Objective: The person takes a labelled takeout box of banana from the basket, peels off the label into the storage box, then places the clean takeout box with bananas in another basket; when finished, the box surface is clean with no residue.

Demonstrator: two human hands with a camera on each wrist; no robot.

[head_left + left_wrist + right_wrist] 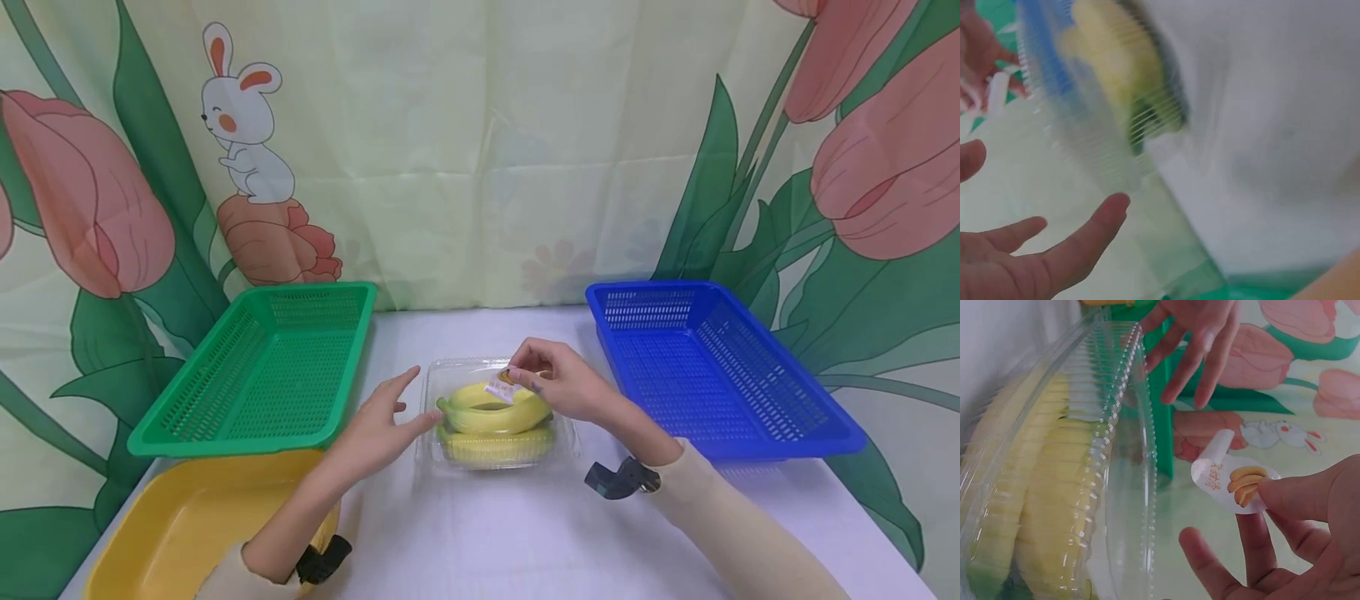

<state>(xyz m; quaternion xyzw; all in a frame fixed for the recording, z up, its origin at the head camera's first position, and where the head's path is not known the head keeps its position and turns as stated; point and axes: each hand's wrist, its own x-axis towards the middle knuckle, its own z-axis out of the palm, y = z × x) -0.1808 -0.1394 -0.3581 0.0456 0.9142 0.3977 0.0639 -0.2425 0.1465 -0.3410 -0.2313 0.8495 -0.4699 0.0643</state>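
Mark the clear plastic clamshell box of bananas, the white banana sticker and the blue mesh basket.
clear plastic clamshell box (450,457), head view, near left corner of its wall.
white banana sticker (1235,481), right wrist view, its printed middle, pinched by the right hand (566,385).
blue mesh basket (780,446), head view, near rim.

two bananas (491,417), three baskets (262,375), one sticker (501,387)

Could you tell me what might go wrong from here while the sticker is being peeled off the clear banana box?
The right hand pinches the sticker, already partly lifted off the clear box; it may tear or curl back on itself. The left hand only touches the box's side with straight fingers, so the light box could slide or lift with the pull. If it tilts, the bananas might shift inside.
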